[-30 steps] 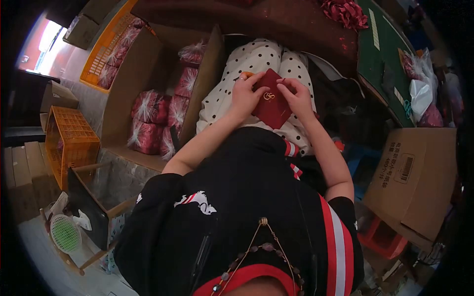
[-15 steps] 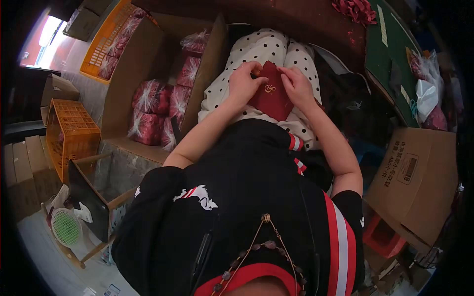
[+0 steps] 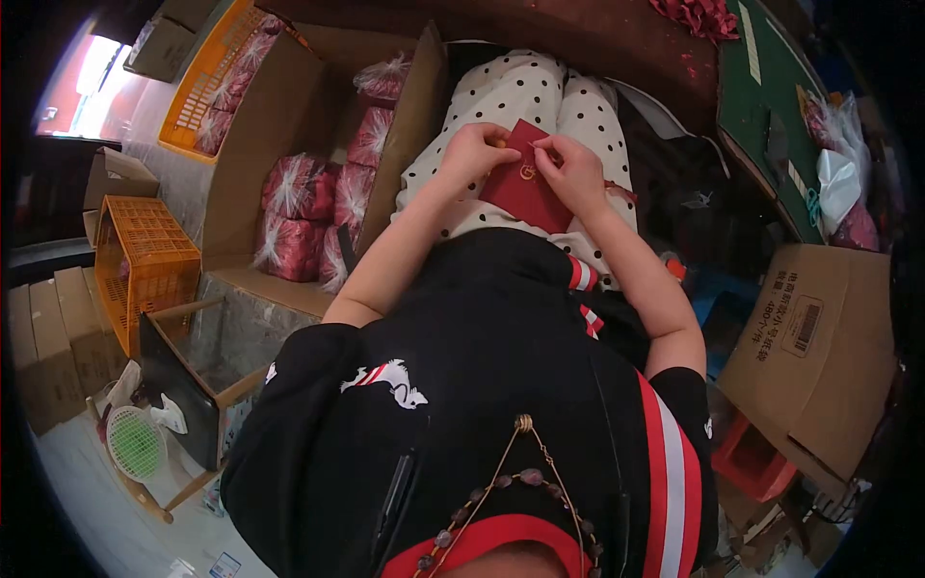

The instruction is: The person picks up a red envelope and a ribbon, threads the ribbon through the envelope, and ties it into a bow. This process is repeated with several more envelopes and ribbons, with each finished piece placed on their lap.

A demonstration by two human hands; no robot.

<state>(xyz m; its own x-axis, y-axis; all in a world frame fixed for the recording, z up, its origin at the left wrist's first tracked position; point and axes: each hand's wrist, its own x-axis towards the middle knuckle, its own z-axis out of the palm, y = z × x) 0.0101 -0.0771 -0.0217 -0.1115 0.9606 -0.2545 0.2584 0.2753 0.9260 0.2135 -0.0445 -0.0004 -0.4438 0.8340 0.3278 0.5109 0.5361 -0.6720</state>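
Note:
A flat dark red pouch point(image 3: 532, 197) with a gold emblem lies at a slant on the lap, over white trousers with black dots point(image 3: 501, 89). My left hand point(image 3: 474, 154) is closed at the pouch's upper left edge, its thumb and fingertips together. Over the upper right part of the pouch, my right hand point(image 3: 573, 176) pinches with thumb and forefinger just above the emblem. Whatever sits in that pinch is too small to make out. The fingers cover part of the pouch's upper half.
Left of the legs stands an open cardboard box point(image 3: 246, 144) holding several plastic-wrapped red bundles point(image 3: 294, 188). Orange crates point(image 3: 145, 260) are farther left. At the right are a green board point(image 3: 747, 106) and a closed carton point(image 3: 809, 337). Red fabric point(image 3: 699, 19) lies at the top.
My right hand has moved left and slightly up over the pouch, its fingertips now close to those of my left hand. The pouch stays on the lap.

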